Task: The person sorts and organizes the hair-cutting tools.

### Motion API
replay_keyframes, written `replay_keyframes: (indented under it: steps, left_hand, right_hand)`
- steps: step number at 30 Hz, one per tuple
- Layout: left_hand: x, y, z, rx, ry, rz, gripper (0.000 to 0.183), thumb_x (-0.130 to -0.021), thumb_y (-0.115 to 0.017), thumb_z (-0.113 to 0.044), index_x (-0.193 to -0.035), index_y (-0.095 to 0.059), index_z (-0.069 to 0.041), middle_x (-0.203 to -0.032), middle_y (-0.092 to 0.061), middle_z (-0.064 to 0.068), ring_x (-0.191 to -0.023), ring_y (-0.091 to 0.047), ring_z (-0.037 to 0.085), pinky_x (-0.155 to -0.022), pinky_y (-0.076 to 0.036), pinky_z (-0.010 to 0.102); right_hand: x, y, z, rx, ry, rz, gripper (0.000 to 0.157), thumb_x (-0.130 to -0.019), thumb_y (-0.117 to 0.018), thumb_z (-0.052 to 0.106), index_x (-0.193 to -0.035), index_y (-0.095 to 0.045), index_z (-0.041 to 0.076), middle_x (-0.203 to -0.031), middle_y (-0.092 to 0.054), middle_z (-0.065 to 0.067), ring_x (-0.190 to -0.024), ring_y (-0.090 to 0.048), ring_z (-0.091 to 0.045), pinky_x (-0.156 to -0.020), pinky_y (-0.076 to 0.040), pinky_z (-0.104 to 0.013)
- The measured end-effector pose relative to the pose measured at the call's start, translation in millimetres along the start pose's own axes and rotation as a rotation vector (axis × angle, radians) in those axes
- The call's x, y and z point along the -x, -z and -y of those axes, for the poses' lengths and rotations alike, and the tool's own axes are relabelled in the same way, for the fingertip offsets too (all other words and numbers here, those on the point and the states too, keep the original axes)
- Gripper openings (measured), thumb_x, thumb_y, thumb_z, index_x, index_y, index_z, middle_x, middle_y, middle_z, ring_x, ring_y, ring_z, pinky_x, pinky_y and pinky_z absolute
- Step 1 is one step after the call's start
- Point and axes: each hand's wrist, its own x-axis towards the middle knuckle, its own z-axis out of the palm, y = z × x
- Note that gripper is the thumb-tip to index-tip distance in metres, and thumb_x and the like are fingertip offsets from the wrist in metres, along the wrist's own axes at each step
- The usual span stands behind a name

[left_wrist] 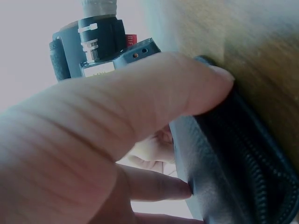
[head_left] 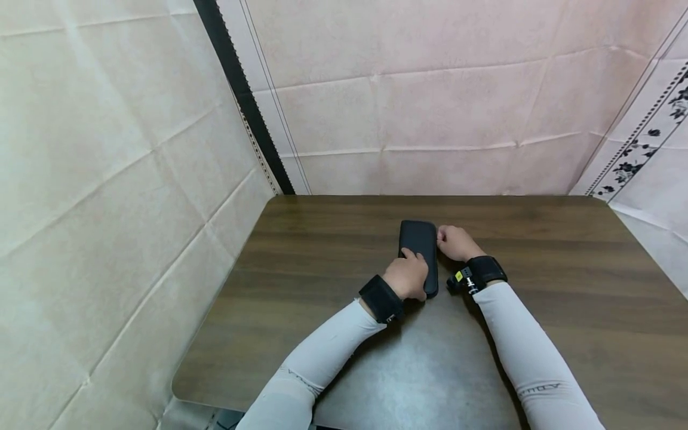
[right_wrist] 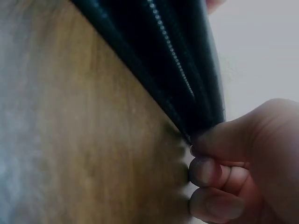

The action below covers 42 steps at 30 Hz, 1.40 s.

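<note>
A black zip wallet (head_left: 418, 234) lies flat on the wooden table, its long side pointing away from me. My left hand (head_left: 407, 276) holds it near the close end: fingers spread over the top, thumb against the zipped edge in the left wrist view. At the far right side, my right hand (head_left: 457, 242) pinches at the wallet's edge with thumb and curled fingers. In the right wrist view the zipper (right_wrist: 170, 44) runs along the side toward that thumb; its teeth look closed there. Whether a zipper pull sits between the fingertips is hidden.
The wooden table (head_left: 301, 286) has rounded corners and reaches the cloth-covered wall (head_left: 457, 119) behind. Another cloth (head_left: 134, 209) hangs along the left. Each wrist wears a black strap, with a small camera (head_left: 457, 282) visible by the right one.
</note>
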Motion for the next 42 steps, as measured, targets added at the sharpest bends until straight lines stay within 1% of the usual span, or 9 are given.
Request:
replay_keyframes:
  steps: [13,21,28,42]
  left_hand:
    - [1.2,3.9,0.1,-0.003,0.008,-0.013,0.096,-0.086,-0.082,-0.049,-0.160,-0.038,-0.006,-0.160,-0.041,0.028,-0.093,-0.073,0.023,-0.076,-0.061,0.029]
    - [2.1,3.7,-0.5,-0.004,0.005,-0.002,0.096,-0.087,-0.080,-0.050,-0.161,-0.037,-0.007,-0.161,-0.039,0.027,-0.092,-0.073,0.023,-0.074,-0.061,0.030]
    - [3.1,4.4,-0.5,0.007,0.022,0.011,0.097,-0.086,-0.082,-0.050,-0.161,-0.037,-0.009,-0.162,-0.038,0.025,-0.089,-0.072,0.022,-0.071,-0.060,0.029]
    - [3.0,0.5,-1.2,-0.010,0.018,0.002,0.097,-0.086,-0.082,-0.050,-0.161,-0.037,-0.008,-0.162,-0.039,0.025,-0.089,-0.071,0.020,-0.071,-0.060,0.027]
  right_hand:
    - [4.7,3.5,6.2,0.011,0.008,0.001,0.017,-0.099,-0.056,0.004,-0.082,-0.055,0.006,-0.076,-0.055,-0.007,-0.070,-0.054,-0.022,-0.065,-0.041,-0.031]
    - [7.5,3.1,5.0,0.006,0.017,-0.001,0.018,-0.099,-0.057,0.005,-0.081,-0.055,0.005,-0.074,-0.054,-0.006,-0.069,-0.053,-0.023,-0.065,-0.040,-0.032]
    - [10.8,2.9,5.0,0.007,0.011,0.016,0.018,-0.100,-0.057,0.007,-0.082,-0.056,0.006,-0.076,-0.055,-0.006,-0.069,-0.053,-0.022,-0.066,-0.041,-0.032]
    - [16.8,-1.7,3.5,0.008,0.004,0.020,0.018,-0.100,-0.057,0.006,-0.082,-0.056,0.006,-0.075,-0.055,-0.006,-0.069,-0.053,-0.022,-0.065,-0.041,-0.031]
